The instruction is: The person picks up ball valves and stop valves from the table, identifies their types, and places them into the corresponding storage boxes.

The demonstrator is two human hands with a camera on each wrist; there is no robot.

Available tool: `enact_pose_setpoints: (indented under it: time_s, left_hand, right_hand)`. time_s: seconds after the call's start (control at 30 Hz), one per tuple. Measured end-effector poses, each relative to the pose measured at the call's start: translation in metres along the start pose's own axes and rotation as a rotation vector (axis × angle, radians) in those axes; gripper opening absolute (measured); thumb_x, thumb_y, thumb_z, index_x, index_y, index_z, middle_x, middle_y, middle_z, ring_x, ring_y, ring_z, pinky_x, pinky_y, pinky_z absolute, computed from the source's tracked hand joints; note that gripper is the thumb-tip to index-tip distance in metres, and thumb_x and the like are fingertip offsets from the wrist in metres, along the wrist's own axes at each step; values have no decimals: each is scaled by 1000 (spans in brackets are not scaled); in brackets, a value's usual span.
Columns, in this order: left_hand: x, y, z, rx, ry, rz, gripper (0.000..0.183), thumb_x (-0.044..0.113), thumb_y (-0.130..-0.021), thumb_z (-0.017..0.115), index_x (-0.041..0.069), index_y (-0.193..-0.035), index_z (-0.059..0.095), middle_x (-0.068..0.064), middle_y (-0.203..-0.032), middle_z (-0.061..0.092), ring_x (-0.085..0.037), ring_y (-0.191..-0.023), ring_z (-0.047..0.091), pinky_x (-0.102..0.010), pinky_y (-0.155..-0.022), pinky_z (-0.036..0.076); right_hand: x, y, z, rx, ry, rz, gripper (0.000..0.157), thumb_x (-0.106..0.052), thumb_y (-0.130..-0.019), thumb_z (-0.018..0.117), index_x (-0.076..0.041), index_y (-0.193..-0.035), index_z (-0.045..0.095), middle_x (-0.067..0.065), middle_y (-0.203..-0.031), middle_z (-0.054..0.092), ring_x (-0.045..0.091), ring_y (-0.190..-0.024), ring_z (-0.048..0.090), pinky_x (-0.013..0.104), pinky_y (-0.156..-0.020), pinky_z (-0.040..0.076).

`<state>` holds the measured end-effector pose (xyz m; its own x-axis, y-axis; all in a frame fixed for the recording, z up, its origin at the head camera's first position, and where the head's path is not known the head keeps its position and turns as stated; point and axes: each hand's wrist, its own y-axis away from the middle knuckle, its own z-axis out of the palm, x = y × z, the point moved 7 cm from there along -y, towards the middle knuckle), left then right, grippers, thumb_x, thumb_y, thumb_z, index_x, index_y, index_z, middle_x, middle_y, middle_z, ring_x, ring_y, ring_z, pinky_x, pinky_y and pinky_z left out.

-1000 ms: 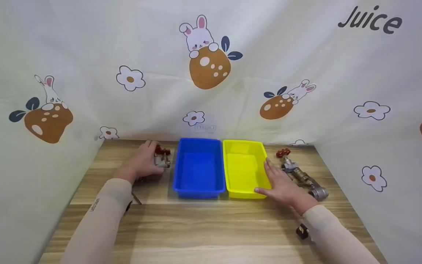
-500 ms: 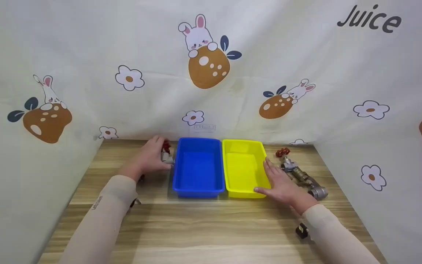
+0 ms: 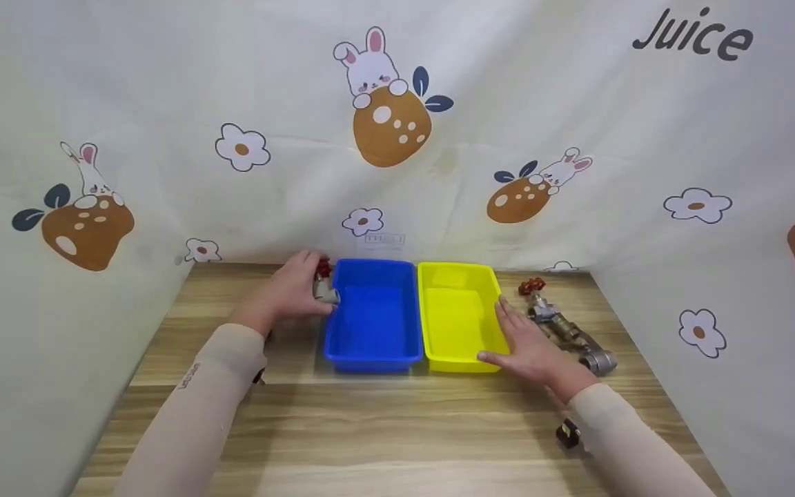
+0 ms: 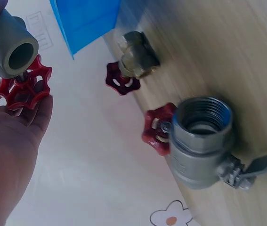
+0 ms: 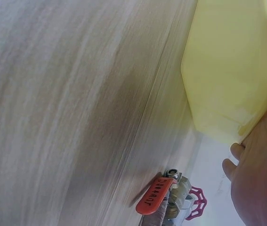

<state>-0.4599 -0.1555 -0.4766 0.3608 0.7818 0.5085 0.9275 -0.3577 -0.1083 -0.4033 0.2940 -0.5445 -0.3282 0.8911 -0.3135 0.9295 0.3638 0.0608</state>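
Note:
My left hand (image 3: 292, 288) grips a grey valve (image 3: 328, 295) with a red handwheel (image 4: 27, 87), at the left rim of the blue bin (image 3: 374, 366). In the left wrist view the valve's round open end faces the camera, and the fingers reach round behind the handwheel. On the other side, my right hand (image 3: 528, 348) rests on the right rim of the yellow bin (image 3: 463, 364), its fingers straight along the edge and its thumb at the near corner.
Metal valves (image 3: 566, 331) lie in a row right of the yellow bin, one with a red lever (image 5: 154, 195). Left of the blue bin are a silver ball valve (image 4: 201, 141), a brass valve (image 4: 140, 56) and another red handwheel (image 4: 157, 129). A printed cloth (image 3: 287, 207) hangs behind.
The left hand has carried the grey valve rightward and slightly up, from the tabletop beside the blue bin to its left rim. My right hand has stayed on the yellow bin.

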Motion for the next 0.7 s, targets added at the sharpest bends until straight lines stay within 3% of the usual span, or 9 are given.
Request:
enact_pose_setpoints:
  time_s: [0.27, 0.57, 0.7]
  left_hand:
    - [13, -9, -5, 22, 54, 32, 99, 41, -84, 93, 7, -162, 42, -13, -149, 52, -33, -132, 55, -59, -117, 50]
    - [24, -16, -6, 8, 104, 6, 98, 40, -84, 95, 15, -162, 42, -7, -150, 53, -29, -135, 54, -58, -116, 52]
    - [28, -19, -6, -2, 138, -13, 100, 38, -85, 96, 15, -164, 40, -8, -153, 51, -31, -138, 53, -60, -117, 50]
  right_hand:
    - [0, 1, 1, -7, 3, 9, 114, -70, -103, 63, -6, -177, 4, 15, -185, -1, 46, -168, 11, 65, -134, 14]
    - [-3, 2, -1, 18, -1, -52, 114, -69, -104, 63, 1, -175, 7, 19, -184, 2, 49, -167, 14, 66, -133, 16]
    - [-2, 2, -1, 13, 2, -34, 114, -68, -104, 63, -1, -176, 7, 17, -184, 1, 48, -167, 13, 65, -133, 16]
